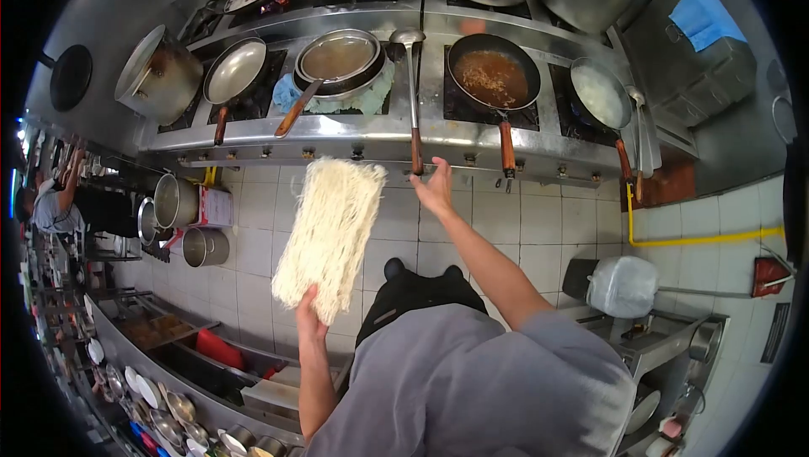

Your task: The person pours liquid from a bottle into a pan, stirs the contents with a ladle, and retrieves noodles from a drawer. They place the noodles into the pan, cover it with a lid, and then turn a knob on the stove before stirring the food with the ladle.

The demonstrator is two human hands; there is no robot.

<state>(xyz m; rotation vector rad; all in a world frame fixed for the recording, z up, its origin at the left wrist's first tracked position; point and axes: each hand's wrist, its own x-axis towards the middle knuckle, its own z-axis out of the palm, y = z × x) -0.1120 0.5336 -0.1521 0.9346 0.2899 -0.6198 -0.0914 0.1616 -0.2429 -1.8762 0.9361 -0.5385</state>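
Note:
A flat rectangular slab of pale dried noodles (330,233) is gripped at its lower end by my left hand (312,315), and its upper end reaches toward the stove's front edge. My right hand (435,189) has its thumb and fingers apart, just below the wooden handle of a long ladle (413,77) that lies across the stove. Whether a fingertip touches that handle I cannot tell. To the right, a pan of brown sauce (493,77) sits on a burner. Left of the ladle, a strainer (340,56) rests over a dark pan on a cloth.
The steel stove (295,132) also bears a pan of whitish liquid (600,94), an empty pan (236,72) and large pots (158,73). Pan handles stick out over its front edge. A person (63,204) stands at the far left, near pots on the floor (205,247).

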